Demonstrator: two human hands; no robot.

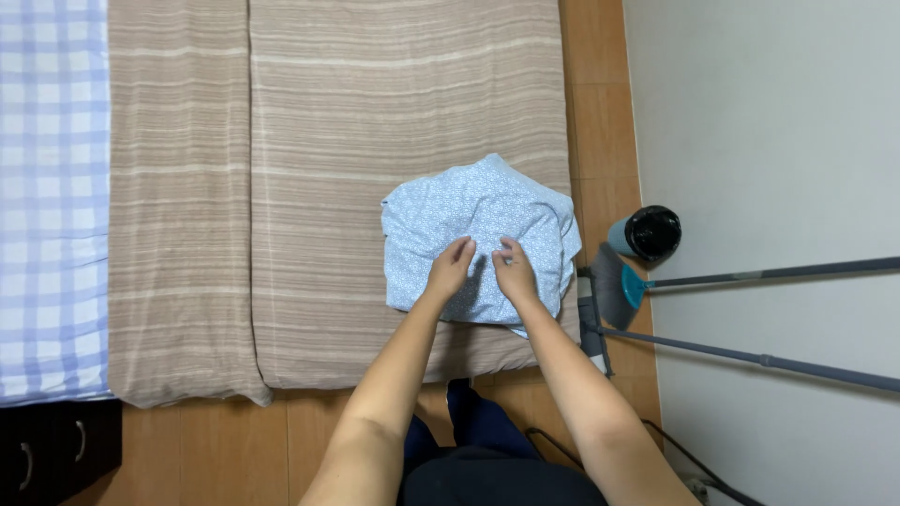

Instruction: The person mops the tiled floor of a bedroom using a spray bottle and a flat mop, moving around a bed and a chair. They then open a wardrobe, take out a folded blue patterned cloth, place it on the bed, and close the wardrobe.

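Pinching is being done at the middle of the light blue patterned cloth (478,244), lying right on the striped mattress (375,141); left hand (452,267) and right hand (514,272) grips narrow, holding fabric; folds are best being kept even.

This is a bedroom in a home. A beige striped floor mattress (328,141) lies on warm wooden floorboards (234,450) beside a blue checked blanket (47,187). A teal-headed broom (619,286) leans at the plain white wall (778,112).
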